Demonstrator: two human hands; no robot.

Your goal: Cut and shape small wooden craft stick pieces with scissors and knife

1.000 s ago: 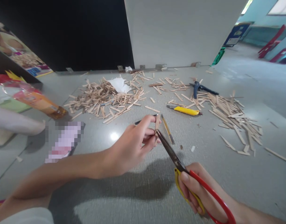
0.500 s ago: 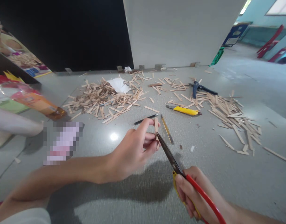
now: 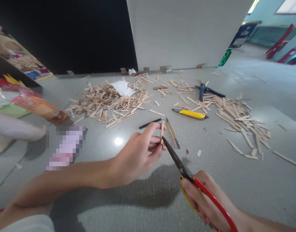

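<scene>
Between the fingertips of my left hand (image 3: 137,154), a short flat wooden stick (image 3: 162,130) is held upright. My right hand (image 3: 208,193) grips scissors (image 3: 178,161) with red and yellow handles and dark blades. The blade tips meet the stick's right edge at about its middle; whether they have cut into it cannot be made out. Just beyond my left fingers lie a black pen (image 3: 151,123) and a slim gold-coloured tool (image 3: 172,133). Farther off is a yellow box cutter (image 3: 191,113).
A heap of stick pieces (image 3: 97,103) with white paper (image 3: 123,88) lies back left, more sticks (image 3: 246,119) at right. Dark blue pliers-like cutters (image 3: 203,91) rest near them. At left are a bottle (image 3: 43,108) and another person's limb (image 3: 17,127). A panel (image 3: 181,35) stands behind.
My right hand and the scissors have shifted slightly to the right and down, the tips staying at the stick. The stick has turned a little in my left fingers.
</scene>
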